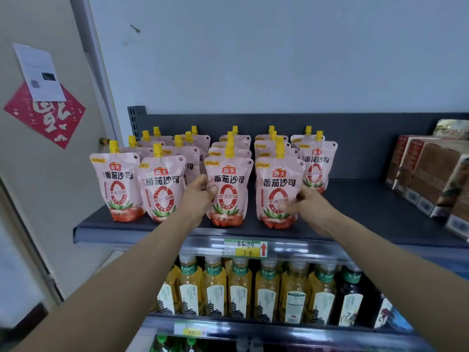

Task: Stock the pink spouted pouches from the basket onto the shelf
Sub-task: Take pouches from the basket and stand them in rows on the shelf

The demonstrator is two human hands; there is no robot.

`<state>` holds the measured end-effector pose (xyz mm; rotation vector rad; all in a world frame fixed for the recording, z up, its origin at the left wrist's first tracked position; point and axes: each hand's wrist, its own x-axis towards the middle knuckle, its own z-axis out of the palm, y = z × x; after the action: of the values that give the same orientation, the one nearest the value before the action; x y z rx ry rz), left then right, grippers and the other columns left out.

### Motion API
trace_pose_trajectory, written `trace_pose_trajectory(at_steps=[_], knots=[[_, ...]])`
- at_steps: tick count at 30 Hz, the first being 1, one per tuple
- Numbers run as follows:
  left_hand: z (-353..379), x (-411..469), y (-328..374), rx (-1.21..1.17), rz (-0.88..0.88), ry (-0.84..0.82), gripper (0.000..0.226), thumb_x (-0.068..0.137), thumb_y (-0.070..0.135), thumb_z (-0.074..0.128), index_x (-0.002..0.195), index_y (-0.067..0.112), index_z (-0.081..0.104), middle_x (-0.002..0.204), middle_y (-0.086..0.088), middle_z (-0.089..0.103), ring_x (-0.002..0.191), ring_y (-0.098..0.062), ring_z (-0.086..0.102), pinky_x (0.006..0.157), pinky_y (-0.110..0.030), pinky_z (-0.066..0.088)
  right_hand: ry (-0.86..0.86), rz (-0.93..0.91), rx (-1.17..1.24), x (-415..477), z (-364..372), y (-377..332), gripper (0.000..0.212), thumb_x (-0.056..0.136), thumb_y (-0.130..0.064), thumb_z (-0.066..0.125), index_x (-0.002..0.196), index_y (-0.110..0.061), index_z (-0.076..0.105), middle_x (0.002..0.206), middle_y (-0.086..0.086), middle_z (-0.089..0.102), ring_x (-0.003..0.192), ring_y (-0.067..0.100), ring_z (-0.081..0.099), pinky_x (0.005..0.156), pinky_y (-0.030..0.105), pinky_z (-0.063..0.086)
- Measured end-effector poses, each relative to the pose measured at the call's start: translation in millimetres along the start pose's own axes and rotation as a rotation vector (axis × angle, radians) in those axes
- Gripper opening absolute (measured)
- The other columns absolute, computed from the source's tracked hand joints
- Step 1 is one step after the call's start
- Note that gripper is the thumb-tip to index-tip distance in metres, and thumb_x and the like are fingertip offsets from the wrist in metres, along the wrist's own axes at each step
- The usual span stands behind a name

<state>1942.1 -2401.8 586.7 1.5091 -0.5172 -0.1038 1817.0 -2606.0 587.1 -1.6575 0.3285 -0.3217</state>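
Note:
Several pink spouted pouches with yellow caps stand upright in rows on the dark grey top shelf (368, 209). My left hand (200, 191) grips the left edge of a front-row pouch (232, 189) that stands on the shelf. My right hand (304, 201) holds the right side of the neighbouring front pouch (275, 194), also upright on the shelf. Two more front pouches (116, 186) (162, 189) stand to the left. A shorter row of pouches (316, 166) stands behind on the right. The basket is out of view.
Brown boxed goods (429, 174) sit at the shelf's right end, with bare shelf between them and the pouches. A price tag (246, 247) hangs on the shelf's front rail. Tea bottles (241, 288) fill the shelf below. A door with a red paper decoration (45, 115) is at the left.

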Motion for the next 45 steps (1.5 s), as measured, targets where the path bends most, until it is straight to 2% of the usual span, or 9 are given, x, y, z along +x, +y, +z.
trace_pose_trajectory(at_steps=[3, 8, 11, 18, 29, 32, 38, 41, 45], knots=[[-0.8, -0.2, -1.4, -0.003, -0.010, 0.025, 0.030, 0.095, -0.005, 0.039, 0.084, 0.017, 0.056, 0.088, 0.005, 0.064, 0.083, -0.007, 0.060, 0.069, -0.020, 0.051, 0.042, -0.013, -0.005, 2.1, 4.4, 3.2, 0.052, 0.076, 0.011, 0.067, 0.123, -0.010, 0.055, 0.121, 0.010, 0.064, 0.113, 0.027, 0.058, 0.098, 0.042, 0.047], [-0.9, 3.5, -6.2, -0.013, -0.048, 0.039, 0.020, 0.096, -0.004, 0.037, 0.097, 0.009, 0.052, 0.088, 0.001, 0.063, 0.094, -0.017, 0.057, 0.078, -0.026, 0.052, 0.059, -0.029, 0.025, 5.0, 10.0, 3.5, 0.050, 0.077, 0.011, 0.066, 0.122, -0.009, 0.056, 0.116, 0.008, 0.064, 0.113, 0.026, 0.058, 0.094, 0.038, 0.048], [-1.4, 0.5, -3.4, -0.002, -0.077, 0.043, 0.021, 0.097, -0.002, 0.037, 0.102, 0.011, 0.051, 0.092, 0.000, 0.063, 0.098, -0.018, 0.057, 0.074, -0.023, 0.051, 0.062, -0.038, 0.060, 5.3, 10.7, 7.4, 0.052, 0.077, 0.011, 0.066, 0.123, -0.010, 0.055, 0.120, 0.007, 0.062, 0.115, 0.025, 0.057, 0.094, 0.036, 0.047], [-7.0, -11.5, 8.1, 0.371, -0.066, 0.050, 0.034, 0.093, 0.003, 0.049, 0.127, 0.006, 0.049, 0.121, -0.004, 0.059, 0.110, -0.016, 0.053, 0.088, -0.025, 0.042, 0.173, -0.041, -0.075, -2.4, 17.3, 10.1, 0.052, 0.077, -0.001, 0.071, 0.125, -0.009, 0.051, 0.122, 0.004, 0.060, 0.105, 0.018, 0.057, 0.086, 0.030, 0.046], [-3.5, -37.3, 26.8, 0.609, -0.015, 0.085, 0.036, 0.096, 0.017, 0.047, 0.128, 0.001, 0.043, 0.124, -0.014, 0.058, 0.114, -0.027, 0.054, 0.086, -0.028, 0.041, 0.340, -0.115, -0.222, -28.7, 17.3, 1.2, 0.056, 0.083, -0.009, 0.068, 0.133, -0.007, 0.042, 0.132, 0.006, 0.053, 0.110, 0.017, 0.051, 0.094, 0.029, 0.042], [-1.1, -46.7, 33.3, 0.622, -0.025, 0.091, 0.044, 0.094, 0.010, 0.050, 0.135, 0.002, 0.036, 0.131, -0.014, 0.053, 0.119, -0.027, 0.051, 0.088, -0.027, 0.039, 0.410, -0.159, -0.267, -42.8, 15.6, -1.1, 0.058, 0.085, -0.014, 0.066, 0.137, -0.007, 0.040, 0.139, 0.006, 0.048, 0.124, 0.021, 0.047, 0.097, 0.029, 0.038], [6.6, -74.4, 36.4, 0.631, 0.028, 0.116, 0.040, 0.092, 0.003, 0.050, 0.130, 0.003, 0.037, 0.127, -0.016, 0.052, 0.094, -0.017, 0.048, 0.062, -0.007, 0.038, 0.444, -0.296, -0.339, -81.8, 18.5, -2.2, 0.046, 0.089, -0.018, 0.062, 0.131, -0.010, 0.047, 0.135, 0.003, 0.051, 0.124, 0.016, 0.047, 0.104, 0.029, 0.037], [13.8, -96.4, 34.9, 0.620, 0.065, 0.143, 0.039, 0.092, 0.003, 0.049, 0.130, 0.002, 0.040, 0.129, -0.015, 0.050, 0.109, -0.021, 0.050, 0.083, -0.015, 0.038, 0.411, -0.346, -0.384, -103.6, 22.2, 7.2, 0.035, 0.089, -0.017, 0.061, 0.124, -0.013, 0.053, 0.126, 0.001, 0.056, 0.111, 0.010, 0.050, 0.096, 0.022, 0.038], [26.2, -132.5, 21.7, 0.630, 0.047, 0.097, 0.032, 0.091, 0.003, 0.050, 0.123, 0.002, 0.047, 0.117, -0.010, 0.054, 0.104, -0.019, 0.051, 0.082, -0.022, 0.037, 0.291, -0.314, -0.436, -135.0, 26.8, 33.5, 0.027, 0.091, -0.017, 0.059, 0.117, -0.012, 0.057, 0.117, 0.000, 0.059, 0.103, 0.009, 0.052, 0.092, 0.022, 0.041]])
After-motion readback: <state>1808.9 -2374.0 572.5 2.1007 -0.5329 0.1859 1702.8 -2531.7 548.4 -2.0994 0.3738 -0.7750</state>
